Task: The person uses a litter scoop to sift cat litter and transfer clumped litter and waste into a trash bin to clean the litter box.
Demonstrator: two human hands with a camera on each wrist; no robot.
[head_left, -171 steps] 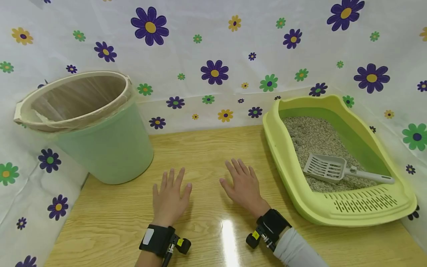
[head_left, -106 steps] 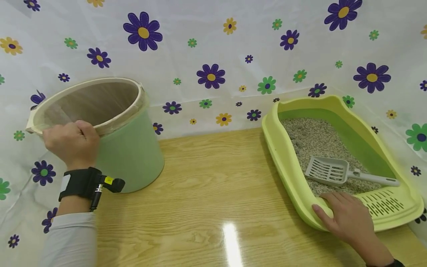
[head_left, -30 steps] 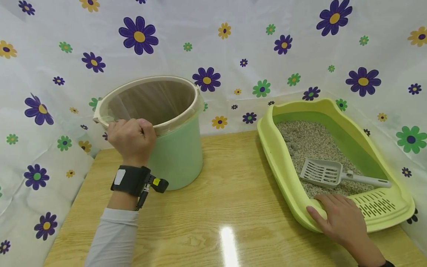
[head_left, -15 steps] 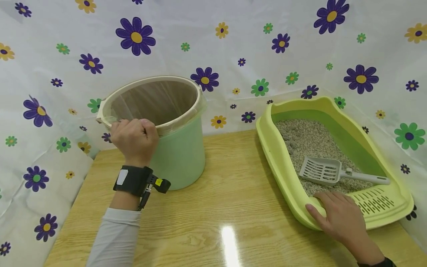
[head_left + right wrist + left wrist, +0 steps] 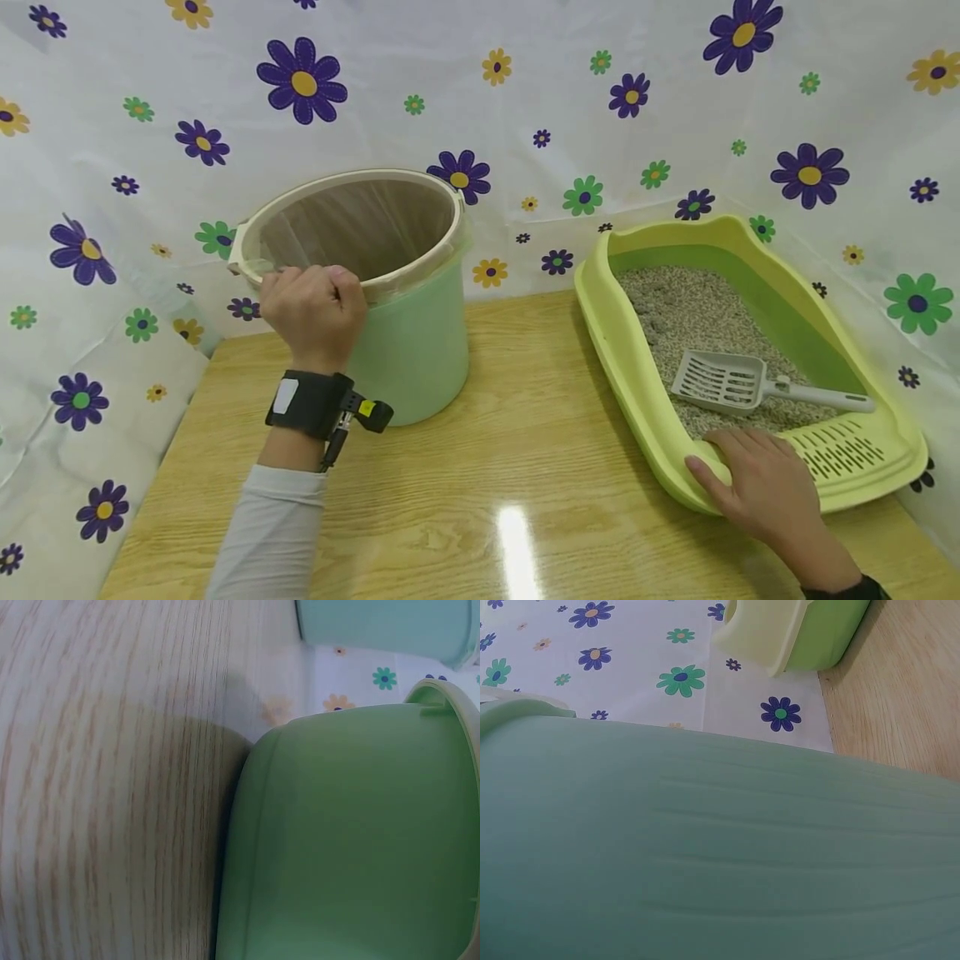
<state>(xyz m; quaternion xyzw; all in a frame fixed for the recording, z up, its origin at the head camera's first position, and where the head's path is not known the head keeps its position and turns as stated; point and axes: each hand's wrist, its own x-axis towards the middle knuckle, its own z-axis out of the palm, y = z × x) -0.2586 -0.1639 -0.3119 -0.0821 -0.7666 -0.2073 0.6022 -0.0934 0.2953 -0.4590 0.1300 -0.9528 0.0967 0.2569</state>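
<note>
My left hand grips the near part of the rim of a mint-green trash can, knuckles up. The can has a cream ring and a clear liner, and its side fills most of the left wrist view. My right hand holds the near left corner of a yellow-green litter box, fingers over the rim and thumb on the outer side. Grey-brown litter covers the box floor. A grey slotted litter scoop lies on it, its handle pointing right. Neither hand shows in the wrist views.
Both containers stand on a wood-grain table, the can left and the box right, with a gap of bare wood between them. A white flower-printed sheet covers the back and sides. The box's front ledge is slotted.
Both hands were flat over the table at first. Then the left gripped the can's rim and the right took the box's corner. The can has shifted right, lately only slightly; the box stays put.
</note>
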